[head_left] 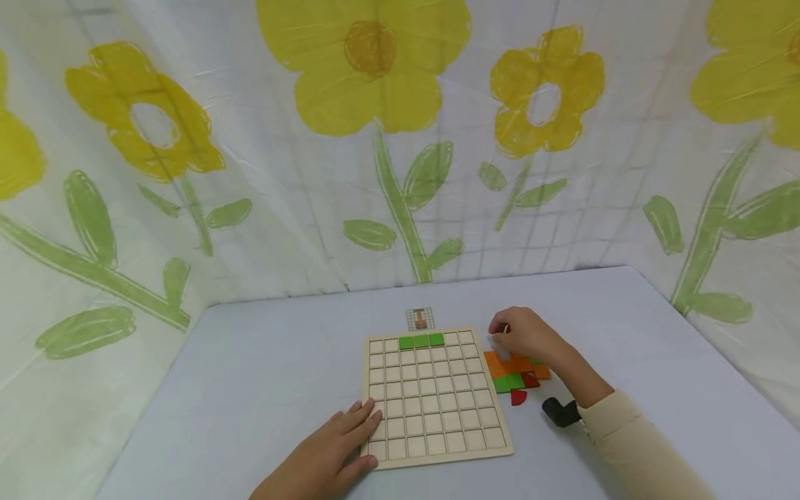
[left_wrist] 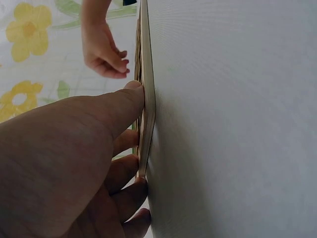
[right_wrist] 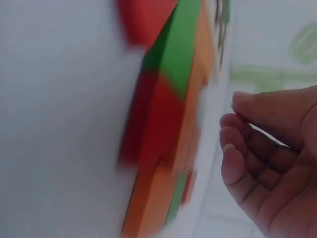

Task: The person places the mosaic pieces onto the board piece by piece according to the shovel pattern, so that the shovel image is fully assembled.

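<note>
A pale wooden grid board [head_left: 437,460] lies on the table, with three green squares [head_left: 421,341] in its farthest row. My left hand [head_left: 334,448] rests on the board's near left edge. In the left wrist view, that hand's thumb [left_wrist: 130,101] and fingers lie along the rim. Past the board's right side, my right hand [head_left: 525,333] hovers over a pile of orange pieces [head_left: 500,364], green pieces [head_left: 509,382] and red pieces [head_left: 530,379]. Its fingers [right_wrist: 233,166] are loosely curled, thumb close to the index finger, and no piece shows between them.
Behind the board lies a small card [head_left: 420,319] with a printed grid. A red rounded piece [head_left: 518,397] sits apart in front of the pile. Something black [head_left: 560,412] is attached at the right wrist. A flower-printed sheet [head_left: 300,229] hangs behind the white table [head_left: 262,375].
</note>
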`<state>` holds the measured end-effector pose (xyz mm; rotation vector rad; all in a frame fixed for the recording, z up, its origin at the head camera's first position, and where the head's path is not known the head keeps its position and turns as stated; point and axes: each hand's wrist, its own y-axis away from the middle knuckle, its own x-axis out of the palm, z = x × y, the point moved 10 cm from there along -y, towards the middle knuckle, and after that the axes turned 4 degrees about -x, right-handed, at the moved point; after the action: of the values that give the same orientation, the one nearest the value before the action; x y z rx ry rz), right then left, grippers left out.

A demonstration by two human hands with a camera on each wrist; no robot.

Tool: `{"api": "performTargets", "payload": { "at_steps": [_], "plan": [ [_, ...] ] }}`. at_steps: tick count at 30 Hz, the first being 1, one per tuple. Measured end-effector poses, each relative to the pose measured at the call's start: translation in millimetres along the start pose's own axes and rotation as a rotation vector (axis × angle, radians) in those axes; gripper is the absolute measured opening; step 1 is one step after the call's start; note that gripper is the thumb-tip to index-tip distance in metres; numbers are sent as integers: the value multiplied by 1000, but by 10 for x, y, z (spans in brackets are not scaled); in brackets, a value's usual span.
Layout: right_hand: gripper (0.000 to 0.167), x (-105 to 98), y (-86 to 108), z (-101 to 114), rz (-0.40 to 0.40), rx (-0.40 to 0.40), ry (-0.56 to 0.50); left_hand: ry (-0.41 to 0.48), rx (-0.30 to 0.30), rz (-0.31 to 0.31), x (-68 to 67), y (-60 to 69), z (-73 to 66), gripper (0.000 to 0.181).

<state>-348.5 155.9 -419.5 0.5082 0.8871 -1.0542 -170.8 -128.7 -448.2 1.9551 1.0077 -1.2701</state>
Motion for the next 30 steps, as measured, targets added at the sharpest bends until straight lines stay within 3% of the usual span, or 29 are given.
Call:
{"api": "performTargets", "payload": {
  "at_steps": [8, 13, 30],
  "plan": [
    [3, -262, 232, -364, -18, 33, 134, -2, 6, -10, 8, 1, 8, 69],
    [6, -307, 300, -479, -3, 38, 180, -13, 15, -15, 4, 2, 12, 68],
    [18, -247, 272, -506, 49, -11, 141, -21, 30, -29, -10, 8, -4, 67]
  ]
}}
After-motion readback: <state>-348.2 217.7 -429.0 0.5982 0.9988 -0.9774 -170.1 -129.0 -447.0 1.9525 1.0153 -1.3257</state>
